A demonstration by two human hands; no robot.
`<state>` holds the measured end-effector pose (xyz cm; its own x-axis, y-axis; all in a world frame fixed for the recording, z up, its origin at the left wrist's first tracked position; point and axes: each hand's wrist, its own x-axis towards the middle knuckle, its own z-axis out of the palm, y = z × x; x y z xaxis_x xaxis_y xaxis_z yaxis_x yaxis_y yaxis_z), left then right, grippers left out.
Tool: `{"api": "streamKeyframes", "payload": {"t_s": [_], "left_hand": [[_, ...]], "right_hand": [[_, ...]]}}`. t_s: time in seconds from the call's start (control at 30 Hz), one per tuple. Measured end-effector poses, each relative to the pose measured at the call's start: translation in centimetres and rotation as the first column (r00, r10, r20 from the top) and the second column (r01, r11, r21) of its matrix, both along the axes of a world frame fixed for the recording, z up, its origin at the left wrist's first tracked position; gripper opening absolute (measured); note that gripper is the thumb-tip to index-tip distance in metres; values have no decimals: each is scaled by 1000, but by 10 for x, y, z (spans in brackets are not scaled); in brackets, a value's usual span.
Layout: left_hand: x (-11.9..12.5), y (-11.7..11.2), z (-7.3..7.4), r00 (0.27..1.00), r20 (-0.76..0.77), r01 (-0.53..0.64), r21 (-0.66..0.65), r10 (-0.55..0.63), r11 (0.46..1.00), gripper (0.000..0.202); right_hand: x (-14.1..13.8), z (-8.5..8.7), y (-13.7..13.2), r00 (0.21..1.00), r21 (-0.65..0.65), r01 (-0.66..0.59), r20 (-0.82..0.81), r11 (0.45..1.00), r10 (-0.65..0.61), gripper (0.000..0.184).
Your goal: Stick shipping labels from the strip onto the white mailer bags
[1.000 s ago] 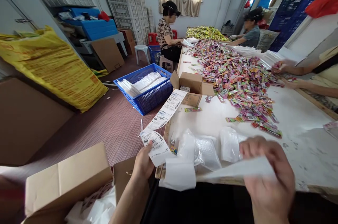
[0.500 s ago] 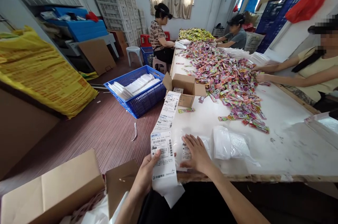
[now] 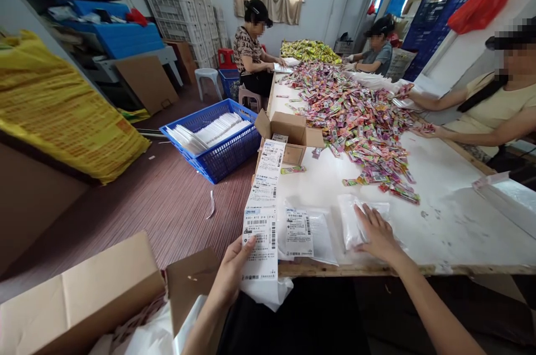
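My left hand (image 3: pixel 235 265) grips the lower end of a strip of printed shipping labels (image 3: pixel 260 243), thumb on top, just off the table's near edge. The strip runs up to a small open cardboard box (image 3: pixel 295 137) on the table. White backing paper (image 3: pixel 270 291) hangs below the held label. My right hand (image 3: pixel 377 235) lies with fingers spread on a white plastic-wrapped packet (image 3: pixel 349 215). Between the hands, a second packet (image 3: pixel 323 232) lies flat with a shipping label (image 3: pixel 298 232) on its left part.
A large heap of small colourful sachets (image 3: pixel 355 120) covers the table's middle. Left of the table, a blue basket (image 3: pixel 213 159) holds white packets. An open carton (image 3: pixel 84 293) stands at lower left. Three people sit around the table, one handling sachets at right.
My right hand has moved right, from the labelled packet to the other white packet, uncovering the label. My left hand still holds the label strip. The person at right has lifted some sachets.
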<state>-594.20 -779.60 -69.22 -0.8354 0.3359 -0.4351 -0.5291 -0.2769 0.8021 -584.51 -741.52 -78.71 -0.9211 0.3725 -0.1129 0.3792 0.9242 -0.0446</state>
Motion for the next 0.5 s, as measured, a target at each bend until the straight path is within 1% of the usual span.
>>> {"api": "streamKeyframes", "payload": {"t_s": [0.07, 0.1, 0.17, 0.23, 0.3, 0.37, 0.4, 0.43, 0.47, 0.5], "left_hand": [[1, -1, -2, 1000, -9, -6, -3, 6, 1000, 43], [1, -2, -3, 1000, -9, -9, -6, 9, 1000, 43], [2, -4, -4, 1000, -4, -13, -13, 13, 1000, 43], [3, -4, -4, 1000, 1, -15, -10, 15, 1000, 44], [4, -2, -3, 1000, 0, -11, -2, 11, 1000, 43], [7, 1, -2, 1000, -26, 8, 6, -8, 1000, 42], [9, 4, -1, 998, -49, 28, 10, -27, 1000, 41], [11, 7, -1, 995, -78, 63, 11, -62, 998, 41], [14, 10, -2, 988, -112, 113, 9, -111, 994, 40], [17, 14, -2, 974, -148, 172, 2, -170, 985, 38]], "right_hand": [[3, 2, 5, 986, -108, -34, -168, 994, 16, 72], [6, 3, 5, 966, -173, -60, -257, 983, 13, 61], [13, 4, -1, 915, -279, -118, -403, 953, -5, 49], [21, 2, -20, 871, -335, -183, -490, 924, -6, 46], [28, 1, -47, 868, -345, -237, -496, 908, 38, 50], [32, 5, -75, 909, -339, -243, -406, 909, 92, 72], [34, 11, -87, 930, -348, -237, -350, 907, 109, 84], [34, 19, -98, 942, -372, -230, -316, 899, 110, 91], [34, 29, -108, 945, -417, -227, -313, 880, 96, 92], [32, 41, -119, 937, -483, -237, -343, 843, 66, 89]]}}
